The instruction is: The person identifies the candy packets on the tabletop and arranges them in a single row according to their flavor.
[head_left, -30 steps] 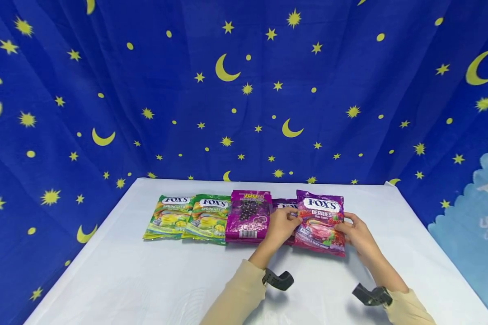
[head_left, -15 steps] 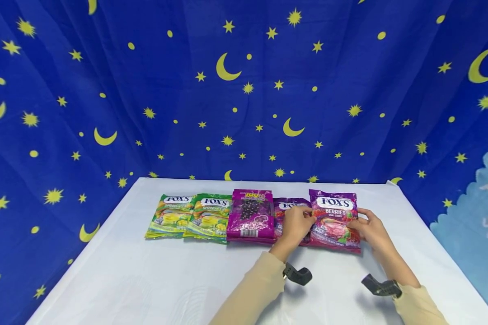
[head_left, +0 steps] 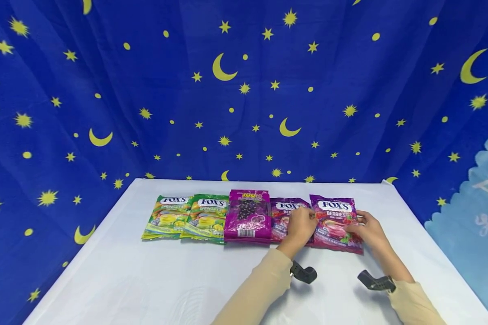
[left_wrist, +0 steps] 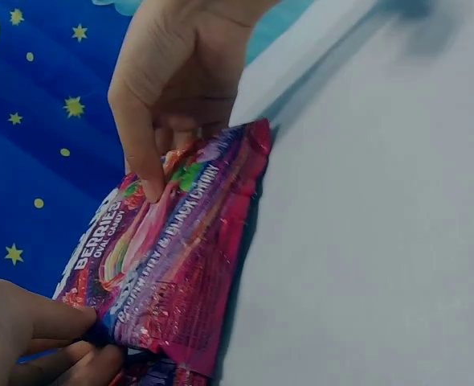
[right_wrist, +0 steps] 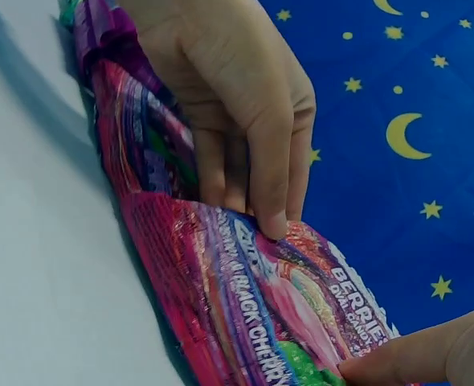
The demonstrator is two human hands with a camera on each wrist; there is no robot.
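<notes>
Now berries packet (head_left: 335,222) — between both hands.

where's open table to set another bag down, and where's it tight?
Free: the white table in front of the bag row, left of the left hand, and the strip right of the berries bag near the right hand. Crowded: the row itself, green bags through the grape bag, edges touching or overlapping.

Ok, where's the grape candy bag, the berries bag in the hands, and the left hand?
grape candy bag (head_left: 247,215): head view, front middle.
berries bag (head_left: 334,222): head view, front.
left hand (head_left: 302,225): head view, back of hand.
</notes>
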